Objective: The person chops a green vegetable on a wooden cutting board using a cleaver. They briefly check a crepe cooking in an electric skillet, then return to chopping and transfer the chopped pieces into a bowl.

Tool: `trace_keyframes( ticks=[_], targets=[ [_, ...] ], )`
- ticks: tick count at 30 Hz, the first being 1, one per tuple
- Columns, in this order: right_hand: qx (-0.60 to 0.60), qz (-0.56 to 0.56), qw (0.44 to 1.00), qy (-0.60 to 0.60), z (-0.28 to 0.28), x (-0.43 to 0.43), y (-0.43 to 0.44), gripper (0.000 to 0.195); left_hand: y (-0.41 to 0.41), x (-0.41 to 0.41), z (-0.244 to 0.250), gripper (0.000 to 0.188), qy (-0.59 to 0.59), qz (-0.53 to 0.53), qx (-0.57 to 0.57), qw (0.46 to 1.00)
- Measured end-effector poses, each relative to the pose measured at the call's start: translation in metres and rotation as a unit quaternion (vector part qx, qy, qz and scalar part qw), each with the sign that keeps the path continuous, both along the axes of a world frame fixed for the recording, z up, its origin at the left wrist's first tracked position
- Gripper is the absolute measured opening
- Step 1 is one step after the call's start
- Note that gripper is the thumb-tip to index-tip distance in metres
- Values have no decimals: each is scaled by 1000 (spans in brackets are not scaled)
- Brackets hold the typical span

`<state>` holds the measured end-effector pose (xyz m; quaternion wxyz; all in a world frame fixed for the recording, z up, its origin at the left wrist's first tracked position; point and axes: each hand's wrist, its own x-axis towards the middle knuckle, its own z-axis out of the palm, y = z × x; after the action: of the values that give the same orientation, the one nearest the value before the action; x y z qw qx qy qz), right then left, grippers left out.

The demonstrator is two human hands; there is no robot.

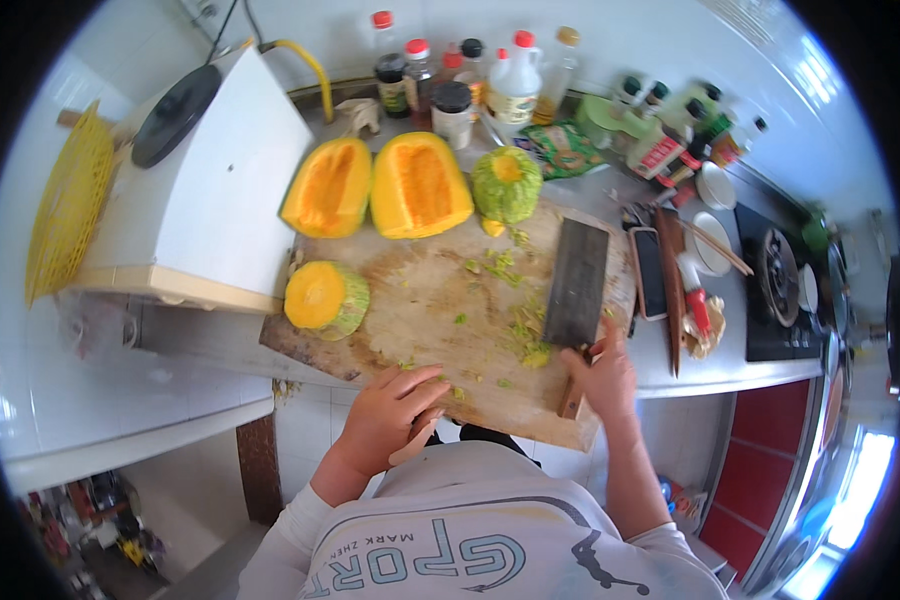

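Note:
My left hand (399, 409) is at the front edge of a wooden cutting board (420, 300), its fingers over the board. A beige, strip-like piece (416, 444) shows beside its thumb; whether the hand grips it is unclear. My right hand (606, 379) is at the neck of a cleaver (576, 281), thumb over the wooden handle. The broad dark blade lies flat on the board, pointing away from me. Two hollowed pumpkin pieces (326, 187) (421, 184) rest at the back, beside a green-skinned pumpkin end (508, 184). Another cut pumpkin end (322, 300) sits at the left.
Green peel scraps (525, 322) lie left of the blade. Sauce bottles (420, 79) line the wall. Right of the board are a phone (649, 271), a dark wooden sheath-like piece (672, 289), bowls (709, 241) and a stove (776, 277). A white cabinet (225, 180) stands left.

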<state>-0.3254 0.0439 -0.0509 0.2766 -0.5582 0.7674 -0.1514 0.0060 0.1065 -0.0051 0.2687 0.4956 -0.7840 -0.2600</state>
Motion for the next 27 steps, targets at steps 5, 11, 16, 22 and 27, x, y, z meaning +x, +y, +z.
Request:
trace_keyframes(
  ticks=[5,11,16,22,27],
  targets=[
    [-50,-18,996,70,-31,-2,22,82,-7,-12,8,35,18,-83,-9,996],
    [31,-146,915,-375,-18,-44,24,62,7,5,16,35,11,-108,-3,994],
    [-204,-17,979,0,10,-43,42,53,25,25,10,36,-4,-108,-8,994],
    [-196,55,959,198,2,-35,4,52,35,39,12,37,-18,-112,8,994],
    [-230,116,955,150,-30,-20,21,54,43,51,5,37,-24,-107,5,994]
  ],
)
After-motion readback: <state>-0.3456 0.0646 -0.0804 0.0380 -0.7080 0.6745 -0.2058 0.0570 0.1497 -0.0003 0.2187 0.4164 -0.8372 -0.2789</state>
